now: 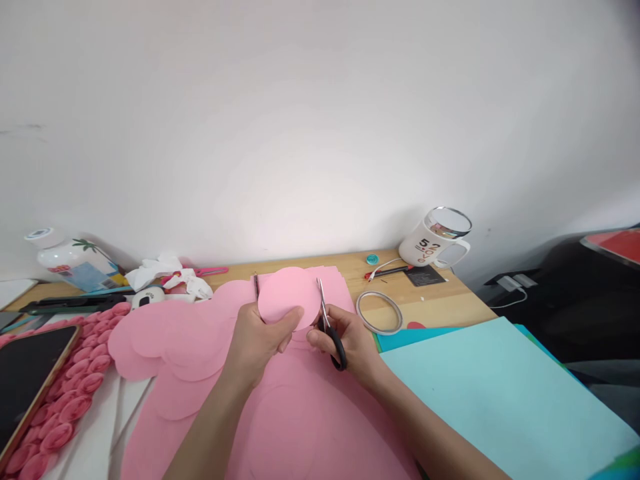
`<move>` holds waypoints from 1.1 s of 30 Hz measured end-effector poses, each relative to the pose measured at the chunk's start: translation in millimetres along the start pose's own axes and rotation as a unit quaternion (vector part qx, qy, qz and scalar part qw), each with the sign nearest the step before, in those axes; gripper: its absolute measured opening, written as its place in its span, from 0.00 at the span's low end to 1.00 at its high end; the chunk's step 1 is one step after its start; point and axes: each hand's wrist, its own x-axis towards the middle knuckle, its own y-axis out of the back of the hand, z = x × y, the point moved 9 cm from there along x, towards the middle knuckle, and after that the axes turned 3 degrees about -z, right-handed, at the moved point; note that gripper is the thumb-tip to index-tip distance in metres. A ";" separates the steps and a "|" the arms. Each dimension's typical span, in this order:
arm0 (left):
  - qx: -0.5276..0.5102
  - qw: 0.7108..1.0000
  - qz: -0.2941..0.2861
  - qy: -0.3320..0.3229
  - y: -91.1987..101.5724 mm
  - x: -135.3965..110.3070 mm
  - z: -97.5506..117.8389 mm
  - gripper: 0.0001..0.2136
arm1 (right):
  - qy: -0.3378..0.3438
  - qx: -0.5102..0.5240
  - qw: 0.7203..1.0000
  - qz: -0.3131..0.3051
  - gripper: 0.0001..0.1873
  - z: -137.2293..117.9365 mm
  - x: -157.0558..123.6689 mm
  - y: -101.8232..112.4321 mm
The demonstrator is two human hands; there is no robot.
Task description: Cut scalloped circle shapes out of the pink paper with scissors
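Note:
A round pink paper disc (289, 293) is pinched in my left hand (265, 333), thumb on its face. My right hand (350, 340) grips black-handled scissors (338, 350), their blades pointing up beside the disc's right edge. Whether the blades touch the paper I cannot tell. More pink paper circles (195, 340) lie overlapping to the left, under and around my left forearm. Below my hands spreads larger pink paper (345, 413), with a faint round outline on it.
Light blue paper sheets (500, 393) lie at right. Behind them are a roll of tape (379, 313), a red pen (390, 272) and a white mug (430, 240) near the wall. At left are a phone (30, 380), a pink textured mat (75, 393) and a white bottle (75, 260).

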 end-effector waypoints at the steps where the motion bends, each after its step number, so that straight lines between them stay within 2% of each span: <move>1: 0.000 1.000 0.000 0.000 0.4 0.0 -0.2 0.18 | 0.002 -0.001 1.000 0.001 0.18 -0.3 -0.1 0.3; 23: -0.022 1.000 -0.002 0.007 0.5 0.5 -0.6 0.17 | -0.006 0.011 1.000 -0.019 0.17 6.3 0.8 -0.6; 33: -0.035 0.999 -0.018 0.004 -1.2 3.4 -4.0 0.11 | -0.016 -0.015 1.000 0.008 0.12 4.4 -0.1 0.5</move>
